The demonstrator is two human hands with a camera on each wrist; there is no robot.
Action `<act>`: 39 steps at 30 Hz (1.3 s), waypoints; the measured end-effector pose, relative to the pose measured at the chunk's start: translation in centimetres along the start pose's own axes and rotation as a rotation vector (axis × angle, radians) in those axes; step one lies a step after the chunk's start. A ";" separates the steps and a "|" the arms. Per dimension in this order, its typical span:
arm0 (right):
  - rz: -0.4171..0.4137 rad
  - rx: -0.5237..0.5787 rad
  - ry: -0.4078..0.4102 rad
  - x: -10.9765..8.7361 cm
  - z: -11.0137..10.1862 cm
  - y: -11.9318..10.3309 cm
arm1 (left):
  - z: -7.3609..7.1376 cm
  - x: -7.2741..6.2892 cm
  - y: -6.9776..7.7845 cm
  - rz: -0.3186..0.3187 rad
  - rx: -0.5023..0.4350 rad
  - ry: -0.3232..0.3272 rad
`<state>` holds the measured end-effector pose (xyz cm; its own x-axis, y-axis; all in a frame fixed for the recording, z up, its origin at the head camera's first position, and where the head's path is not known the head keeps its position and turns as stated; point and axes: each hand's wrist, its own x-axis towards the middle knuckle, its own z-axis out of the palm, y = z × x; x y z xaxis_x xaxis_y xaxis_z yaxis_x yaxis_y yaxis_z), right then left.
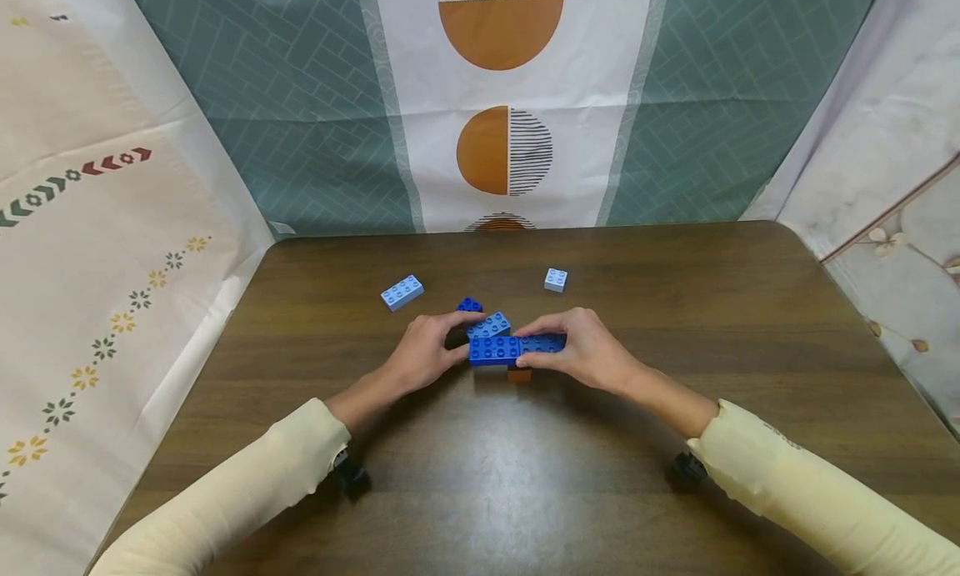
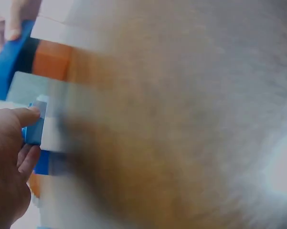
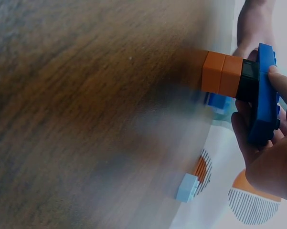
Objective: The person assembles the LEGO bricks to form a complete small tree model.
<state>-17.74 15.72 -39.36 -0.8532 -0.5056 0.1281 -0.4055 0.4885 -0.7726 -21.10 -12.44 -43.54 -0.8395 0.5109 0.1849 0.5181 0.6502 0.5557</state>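
Pale sleeves (image 1: 232, 483) lead to a left hand (image 1: 423, 351) pinching a lighter blue brick (image 1: 491, 324) near the blue row (image 1: 495, 351) the right hand (image 1: 592, 351) grips atop a narrow orange-and-black column (image 3: 222, 74), which off-centre pressure could topple.

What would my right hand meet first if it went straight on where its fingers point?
Your right hand would first meet the adjoining blue brick, just past the held brick; beyond that, probably your left hand, though depth is unclear.

Stack (image 1: 498, 353) on table (image 1: 495, 476), before bricks (image 1: 402, 293)
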 end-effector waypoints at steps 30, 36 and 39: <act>0.029 -0.008 0.002 0.1 0.2 0.1 | -3.8 -0.8 3.6 0.260 -0.288 -0.011; 0.036 -0.008 0.000 0.1 0.2 0.2 | -3.7 -0.8 3.6 0.264 -0.260 -0.012; 0.035 -0.003 -0.008 0.1 0.2 0.3 | -3.6 -0.9 3.7 0.267 -0.258 -0.028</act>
<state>-17.92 15.68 -39.70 -0.8643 -0.4938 0.0961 -0.3765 0.5081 -0.7747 -19.08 -12.51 -38.75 -0.6735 0.6607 0.3313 0.6572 0.3302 0.6775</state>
